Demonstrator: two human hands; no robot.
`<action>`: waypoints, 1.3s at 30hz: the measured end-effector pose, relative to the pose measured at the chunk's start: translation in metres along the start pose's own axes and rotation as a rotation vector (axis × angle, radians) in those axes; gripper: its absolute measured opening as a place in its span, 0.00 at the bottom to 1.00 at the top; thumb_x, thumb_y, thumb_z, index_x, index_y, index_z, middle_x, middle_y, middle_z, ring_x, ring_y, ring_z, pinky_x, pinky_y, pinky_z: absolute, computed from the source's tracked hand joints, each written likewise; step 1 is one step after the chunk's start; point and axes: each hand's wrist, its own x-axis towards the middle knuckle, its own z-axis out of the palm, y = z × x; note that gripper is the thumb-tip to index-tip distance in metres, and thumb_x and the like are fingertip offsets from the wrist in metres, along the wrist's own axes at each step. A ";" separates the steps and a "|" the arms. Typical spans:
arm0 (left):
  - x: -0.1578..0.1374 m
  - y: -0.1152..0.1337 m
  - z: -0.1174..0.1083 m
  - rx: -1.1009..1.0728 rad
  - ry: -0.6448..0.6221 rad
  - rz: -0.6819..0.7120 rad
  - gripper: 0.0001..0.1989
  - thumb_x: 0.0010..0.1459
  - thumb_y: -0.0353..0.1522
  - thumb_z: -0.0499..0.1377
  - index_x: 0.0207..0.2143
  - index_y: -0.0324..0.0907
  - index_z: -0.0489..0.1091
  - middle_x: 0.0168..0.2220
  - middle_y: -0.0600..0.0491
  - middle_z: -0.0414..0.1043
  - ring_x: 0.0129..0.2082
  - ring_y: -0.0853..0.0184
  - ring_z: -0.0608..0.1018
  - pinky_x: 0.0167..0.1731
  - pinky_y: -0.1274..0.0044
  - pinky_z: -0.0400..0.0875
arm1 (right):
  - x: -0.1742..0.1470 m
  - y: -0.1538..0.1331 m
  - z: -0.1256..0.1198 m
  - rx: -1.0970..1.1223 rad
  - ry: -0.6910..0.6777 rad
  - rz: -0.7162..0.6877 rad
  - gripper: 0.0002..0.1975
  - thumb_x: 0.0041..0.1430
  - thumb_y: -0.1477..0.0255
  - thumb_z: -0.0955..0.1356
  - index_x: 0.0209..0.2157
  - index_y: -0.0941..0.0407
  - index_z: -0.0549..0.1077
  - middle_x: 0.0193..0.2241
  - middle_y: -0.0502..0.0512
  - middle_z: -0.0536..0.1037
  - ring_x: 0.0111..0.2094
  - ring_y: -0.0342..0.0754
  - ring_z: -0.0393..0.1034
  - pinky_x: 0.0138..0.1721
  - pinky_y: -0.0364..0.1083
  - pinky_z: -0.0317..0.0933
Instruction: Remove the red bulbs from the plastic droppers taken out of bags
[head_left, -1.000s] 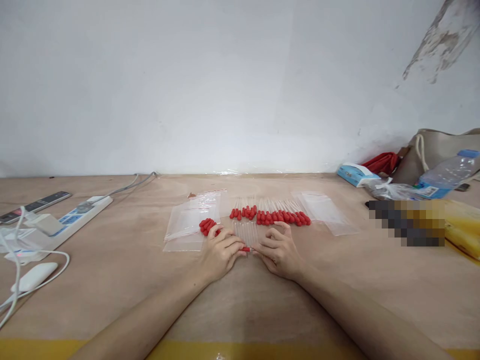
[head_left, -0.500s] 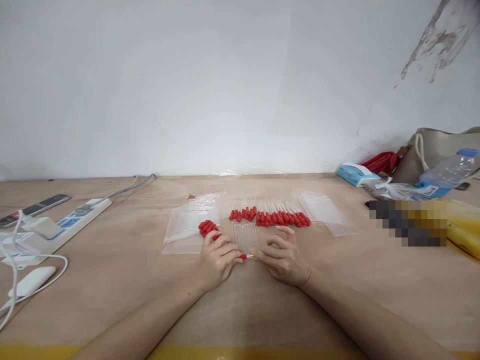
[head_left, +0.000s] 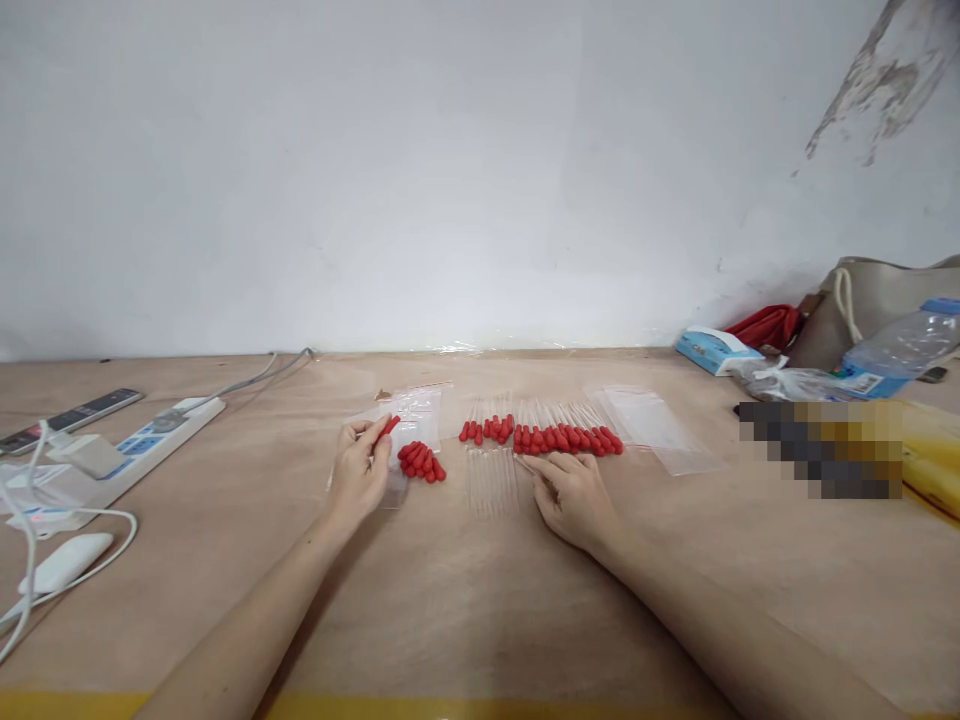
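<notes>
My left hand [head_left: 358, 470] is raised over the plastic bags on the left. Its thumb and fingers pinch a red rubber bulb [head_left: 391, 424]; whether a tube is attached to it is hidden. Just right of that hand lies a small pile of loose red bulbs [head_left: 422, 462]. My right hand [head_left: 574, 495] rests palm down, its closed fingertips at the upper right end of a row of thin clear tubes [head_left: 491, 485]. What those fingertips hold, if anything, is too small to make out. Behind them lie droppers [head_left: 566, 438], clear tubes with red bulbs pointing towards me.
Clear zip bags [head_left: 420, 405] lie left, another bag [head_left: 652, 425] right. At far left are a power strip [head_left: 161, 440], cables and a remote [head_left: 71, 420]. On the right stand a blue tissue pack [head_left: 716, 350], a plastic bottle [head_left: 900, 350] and a yellow item [head_left: 930, 455].
My hands have parted from the bulb and tube held between them. The left went up and left with a red bulb; the right moved slightly up to the tubes' far end.
</notes>
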 end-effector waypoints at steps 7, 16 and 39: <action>-0.001 0.000 0.003 -0.060 -0.144 -0.011 0.14 0.54 0.37 0.52 0.42 0.41 0.63 0.34 0.53 0.68 0.29 0.70 0.69 0.27 0.78 0.64 | 0.001 -0.004 0.001 -0.077 -0.025 0.072 0.07 0.50 0.78 0.61 0.28 0.56 0.69 0.26 0.49 0.74 0.29 0.42 0.65 0.36 0.45 0.44; -0.003 0.003 0.002 0.023 -0.249 0.115 0.07 0.53 0.36 0.53 0.30 0.43 0.67 0.30 0.54 0.70 0.32 0.67 0.70 0.33 0.75 0.65 | -0.001 -0.011 0.005 -0.082 -0.052 0.022 0.07 0.54 0.73 0.62 0.32 0.54 0.72 0.25 0.50 0.73 0.31 0.44 0.65 0.37 0.46 0.44; 0.059 0.037 0.060 0.402 -0.671 0.112 0.14 0.41 0.44 0.61 0.25 0.44 0.73 0.33 0.47 0.72 0.40 0.52 0.71 0.40 0.64 0.59 | 0.000 -0.013 0.002 0.099 -0.002 0.064 0.13 0.55 0.65 0.64 0.41 0.56 0.70 0.25 0.51 0.75 0.31 0.45 0.66 0.40 0.48 0.46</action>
